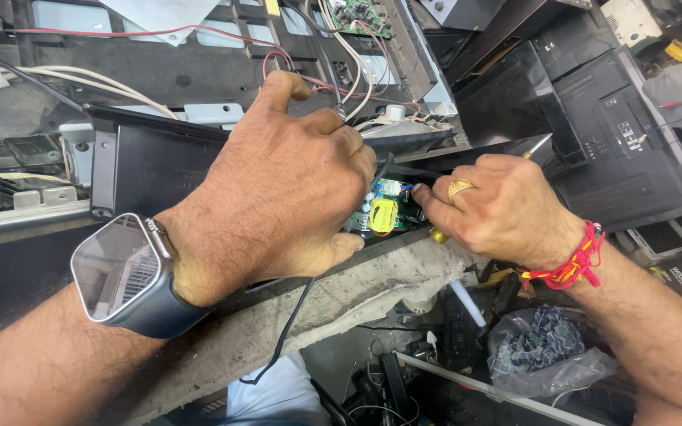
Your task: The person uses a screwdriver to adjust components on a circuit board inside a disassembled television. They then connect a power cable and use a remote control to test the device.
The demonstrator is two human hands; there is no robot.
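My left hand (pixel 278 189) is closed around the edge of a small green circuit board (pixel 384 211) with a yellow part on it, pressing it against a black plastic housing (pixel 148 162). A smartwatch (pixel 120 272) sits on that wrist. My right hand (pixel 495 209), with a gold ring and a red thread bracelet, grips a screwdriver (pixel 537 145); its yellow handle shows below the fingers and its metal tip points up right. The two hands almost touch over the board.
Red and white wires (pixel 333 75) run across an open chassis behind. A black panel with sockets (pixel 617 150) lies right. A rough concrete ledge (pixel 341 304) runs below, with a plastic bag of parts (pixel 546 351) and a black cable hanging.
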